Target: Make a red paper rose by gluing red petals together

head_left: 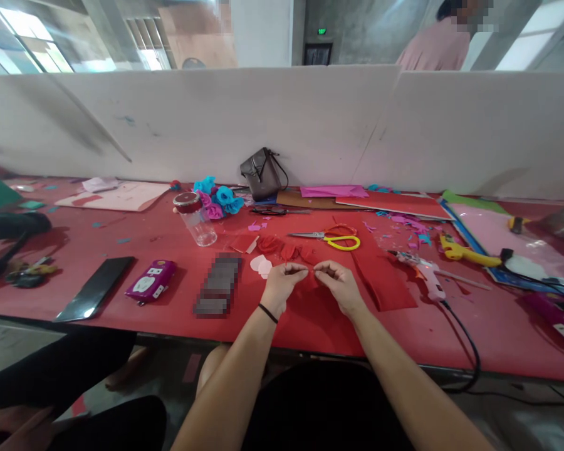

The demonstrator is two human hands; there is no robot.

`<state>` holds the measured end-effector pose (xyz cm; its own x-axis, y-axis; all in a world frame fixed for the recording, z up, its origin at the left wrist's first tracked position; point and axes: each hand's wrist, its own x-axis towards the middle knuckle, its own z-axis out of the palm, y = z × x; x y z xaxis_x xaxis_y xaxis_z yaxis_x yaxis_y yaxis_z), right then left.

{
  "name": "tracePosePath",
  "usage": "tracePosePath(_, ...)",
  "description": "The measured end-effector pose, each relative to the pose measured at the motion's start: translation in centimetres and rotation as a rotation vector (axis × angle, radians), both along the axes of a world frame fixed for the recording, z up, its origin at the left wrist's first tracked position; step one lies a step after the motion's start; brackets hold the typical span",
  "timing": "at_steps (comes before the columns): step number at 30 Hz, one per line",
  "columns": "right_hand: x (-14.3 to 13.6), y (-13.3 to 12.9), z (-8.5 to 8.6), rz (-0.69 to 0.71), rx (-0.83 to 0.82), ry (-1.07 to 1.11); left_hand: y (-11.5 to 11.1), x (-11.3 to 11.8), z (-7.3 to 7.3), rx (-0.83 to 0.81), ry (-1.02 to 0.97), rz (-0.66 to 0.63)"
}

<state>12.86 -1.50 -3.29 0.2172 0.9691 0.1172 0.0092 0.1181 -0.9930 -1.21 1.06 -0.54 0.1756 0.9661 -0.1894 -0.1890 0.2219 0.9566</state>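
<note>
My left hand (pixel 282 285) and my right hand (pixel 341 285) meet at the middle of the red table, thumbs and fingers pinched together. Between the fingertips is a small piece of red crepe paper (pixel 311 275), hard to tell from the red surface beneath. Just beyond lie several curled red paper petals (pixel 269 244). Scissors with yellow handles (pixel 343 242) rest open behind my right hand, and a folded strip of red paper (pixel 383 275) lies to its right. Pale pink paper pieces (pixel 262 266) are beside my left hand.
A pink hot glue gun (pixel 427 275) with a cord and a yellow glue gun (pixel 467 252) lie right. Left stand a clear jar (pixel 198 222), a purple power strip (pixel 151 282) and a black phone (pixel 96 288). Paper flowers (pixel 219 200) and a dark bag (pixel 263 175) sit near the white partition.
</note>
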Motion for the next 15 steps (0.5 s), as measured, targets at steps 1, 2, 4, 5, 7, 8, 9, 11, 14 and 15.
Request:
tracePosePath(1, -0.08, -0.05, 0.03, -0.004, 0.005, 0.008, -0.01, 0.03, -0.13, 0.005, 0.001, 0.015)
tracePosePath(2, -0.18, -0.10, 0.06, -0.007, 0.009, 0.021, 0.01, 0.04, -0.24, 0.008, 0.002, 0.033)
tracePosePath(4, -0.35, -0.18, 0.08, 0.000, 0.015, 0.038, 0.07, 0.04, -0.40, 0.010, 0.005, 0.063)
tracePosePath(5, -0.40, -0.20, 0.04, 0.016, 0.016, 0.034, 0.11, 0.02, -0.43, 0.011, 0.005, 0.074)
tracePosePath(7, -0.44, -0.22, -0.13, 0.062, 0.012, 0.000, 0.16, -0.01, -0.40, 0.014, 0.005, 0.087)
tracePosePath(8, -0.42, -0.20, -0.25, 0.083, 0.008, -0.021, 0.17, -0.02, -0.36, 0.014, 0.006, 0.089)
tracePosePath(9, -0.39, -0.16, -0.38, 0.096, 0.003, -0.038, 0.16, -0.02, -0.31, 0.015, 0.008, 0.091)
tracePosePath(11, -0.31, -0.06, -0.61, 0.105, -0.003, -0.058, 0.14, -0.02, -0.27, 0.017, 0.013, 0.088)
tracePosePath(14, -0.26, 0.06, -0.76, 0.097, 0.003, -0.055, 0.09, -0.06, -0.34, 0.023, 0.019, 0.085)
tracePosePath(15, -0.27, 0.07, -0.76, 0.092, 0.006, -0.050, 0.08, -0.07, -0.40, 0.026, 0.019, 0.086)
